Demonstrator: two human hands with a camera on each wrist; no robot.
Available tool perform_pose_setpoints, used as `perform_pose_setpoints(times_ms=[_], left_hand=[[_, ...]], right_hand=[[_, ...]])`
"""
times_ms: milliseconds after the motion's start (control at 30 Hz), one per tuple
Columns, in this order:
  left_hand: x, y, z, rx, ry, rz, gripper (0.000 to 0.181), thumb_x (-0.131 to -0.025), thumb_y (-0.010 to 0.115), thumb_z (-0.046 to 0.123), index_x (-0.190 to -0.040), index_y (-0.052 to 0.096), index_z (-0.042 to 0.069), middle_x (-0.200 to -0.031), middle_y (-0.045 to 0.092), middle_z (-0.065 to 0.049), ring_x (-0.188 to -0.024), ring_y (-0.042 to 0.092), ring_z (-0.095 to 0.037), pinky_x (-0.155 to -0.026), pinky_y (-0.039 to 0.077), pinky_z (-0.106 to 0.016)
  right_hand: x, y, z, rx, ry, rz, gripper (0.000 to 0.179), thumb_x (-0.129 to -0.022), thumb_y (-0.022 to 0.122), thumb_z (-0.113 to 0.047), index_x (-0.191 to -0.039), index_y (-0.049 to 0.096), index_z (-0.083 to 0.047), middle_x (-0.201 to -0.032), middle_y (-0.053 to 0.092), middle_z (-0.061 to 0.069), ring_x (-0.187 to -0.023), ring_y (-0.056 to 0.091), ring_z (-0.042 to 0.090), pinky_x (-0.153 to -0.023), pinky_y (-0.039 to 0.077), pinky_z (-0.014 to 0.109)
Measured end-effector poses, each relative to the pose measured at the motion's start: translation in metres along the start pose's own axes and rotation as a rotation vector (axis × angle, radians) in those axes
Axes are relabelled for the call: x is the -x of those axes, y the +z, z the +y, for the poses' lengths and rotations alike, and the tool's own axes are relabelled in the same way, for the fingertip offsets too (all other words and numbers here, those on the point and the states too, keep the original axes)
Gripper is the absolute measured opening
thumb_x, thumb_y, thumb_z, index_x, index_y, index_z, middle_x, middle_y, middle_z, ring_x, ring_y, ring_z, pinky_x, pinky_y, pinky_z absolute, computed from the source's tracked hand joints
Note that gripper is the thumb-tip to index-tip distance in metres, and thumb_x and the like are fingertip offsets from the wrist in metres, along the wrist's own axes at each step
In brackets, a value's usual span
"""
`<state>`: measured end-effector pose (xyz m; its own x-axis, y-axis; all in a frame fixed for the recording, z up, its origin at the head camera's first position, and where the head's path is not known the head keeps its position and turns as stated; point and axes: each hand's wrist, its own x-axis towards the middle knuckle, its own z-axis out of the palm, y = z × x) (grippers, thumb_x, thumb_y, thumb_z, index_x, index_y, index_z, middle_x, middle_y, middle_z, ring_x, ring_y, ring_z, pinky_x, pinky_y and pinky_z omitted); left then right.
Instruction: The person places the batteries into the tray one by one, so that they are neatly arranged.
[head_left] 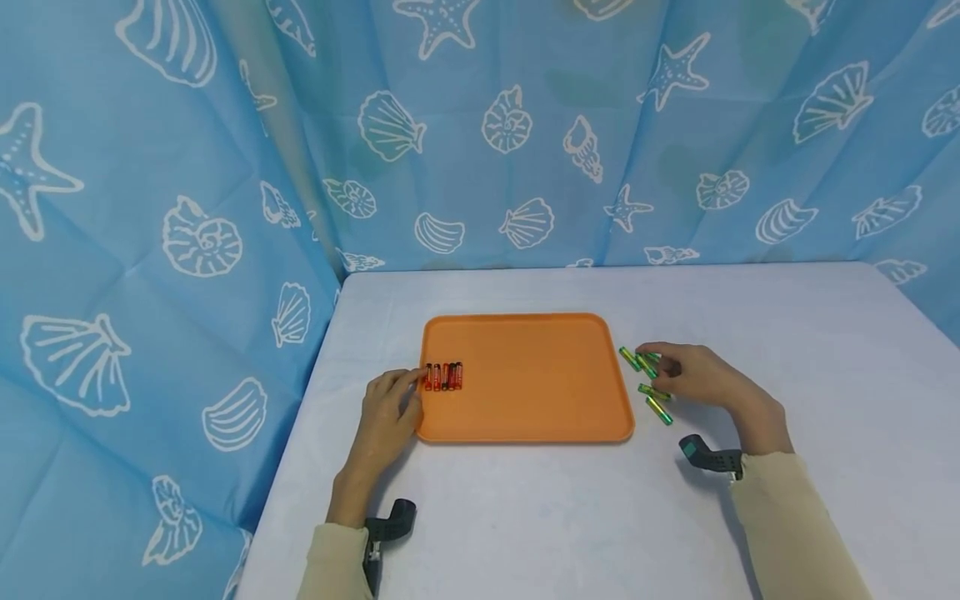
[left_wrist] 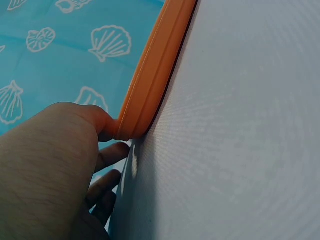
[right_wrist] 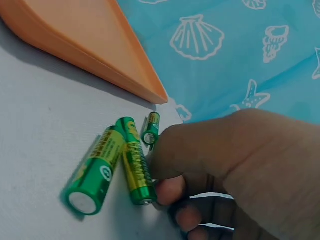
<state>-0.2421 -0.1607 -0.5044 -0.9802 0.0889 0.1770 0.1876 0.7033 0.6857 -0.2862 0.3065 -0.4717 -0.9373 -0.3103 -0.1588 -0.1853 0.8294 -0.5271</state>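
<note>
My left hand (head_left: pixel 388 412) rests at the left edge of the orange tray (head_left: pixel 532 400), its thumb against the rim in the left wrist view. Its index fingertip reaches over the rim, right at the leftmost of several red batteries (head_left: pixel 446 377) lined up upright in a row inside the tray. Beyond the tray's right side, my right hand (head_left: pixel 701 377) pinches a green battery (head_left: pixel 646 365) between thumb and index finger. Around it lie more green batteries, including one by the tray (head_left: pixel 628 358) and two nearer (right_wrist: pixel 95 172). In the right wrist view the thumb hides the pinched battery.
A white cloth covers the table (head_left: pixel 525 517). Blue curtains (head_left: pixel 465 125) with white shell and starfish prints hang behind the table and along its left side. A dark wrist camera mount (head_left: pixel 708 457) sits on the right wrist, another (head_left: pixel 392 518) on the left.
</note>
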Motion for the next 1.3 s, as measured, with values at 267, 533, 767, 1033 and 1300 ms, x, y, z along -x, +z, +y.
perform_pose_setpoints(times_ms=[267, 533, 767, 1033, 1300], left_hand=[[0.0002, 0.0003, -0.0007, -0.003, 0.011, 0.012, 0.040, -0.100, 0.052, 0.014, -0.139, 0.060, 0.016, -0.135, 0.053, -0.012, -0.135, 0.035, -0.035, -0.112, 0.028, -0.056], [0.0005, 0.0001, 0.0006, -0.009, -0.003, 0.000, 0.040, -0.100, 0.051, 0.015, -0.140, 0.059, 0.018, -0.136, 0.052, -0.010, -0.136, 0.034, -0.033, -0.114, 0.028, -0.055], [0.0001, -0.0004, -0.0001, -0.004, -0.016, -0.007, 0.039, -0.101, 0.051, 0.016, -0.140, 0.059, 0.018, -0.136, 0.052, -0.010, -0.137, 0.033, -0.032, -0.114, 0.027, -0.054], [-0.0009, -0.0004, -0.0006, -0.013, -0.023, -0.014, 0.040, -0.101, 0.051, 0.017, -0.140, 0.059, 0.020, -0.137, 0.051, -0.008, -0.138, 0.033, -0.031, -0.114, 0.027, -0.053], [-0.0008, 0.0000, -0.0002, -0.015, -0.029, -0.019, 0.040, -0.101, 0.051, 0.016, -0.140, 0.058, 0.019, -0.136, 0.051, -0.009, -0.138, 0.033, -0.032, -0.114, 0.028, -0.054]], right_hand=[[-0.0017, 0.0023, -0.0018, 0.003, 0.008, 0.031, 0.045, -0.091, 0.070, -0.013, -0.134, 0.058, -0.007, -0.079, 0.057, 0.001, -0.068, 0.050, 0.019, -0.060, 0.041, 0.032], [-0.0010, 0.0072, -0.0063, -0.004, 0.062, 0.086, 0.045, -0.094, 0.064, -0.016, -0.136, 0.054, -0.005, -0.080, 0.056, 0.004, -0.067, 0.049, 0.020, -0.056, 0.041, 0.033], [-0.0003, 0.0056, -0.0074, -0.019, 0.034, 0.054, 0.051, -0.092, 0.067, -0.011, -0.139, 0.051, -0.003, -0.082, 0.054, 0.004, -0.069, 0.049, 0.020, -0.057, 0.040, 0.032], [0.0011, 0.0051, -0.0024, -0.044, 0.008, 0.047, 0.045, -0.092, 0.066, -0.008, -0.136, 0.055, -0.005, -0.082, 0.055, 0.002, -0.071, 0.048, 0.019, -0.060, 0.038, 0.032], [0.0008, 0.0072, -0.0035, -0.048, 0.021, 0.073, 0.039, -0.095, 0.068, -0.016, -0.131, 0.058, -0.006, -0.079, 0.054, 0.002, -0.071, 0.049, 0.019, -0.062, 0.039, 0.033]])
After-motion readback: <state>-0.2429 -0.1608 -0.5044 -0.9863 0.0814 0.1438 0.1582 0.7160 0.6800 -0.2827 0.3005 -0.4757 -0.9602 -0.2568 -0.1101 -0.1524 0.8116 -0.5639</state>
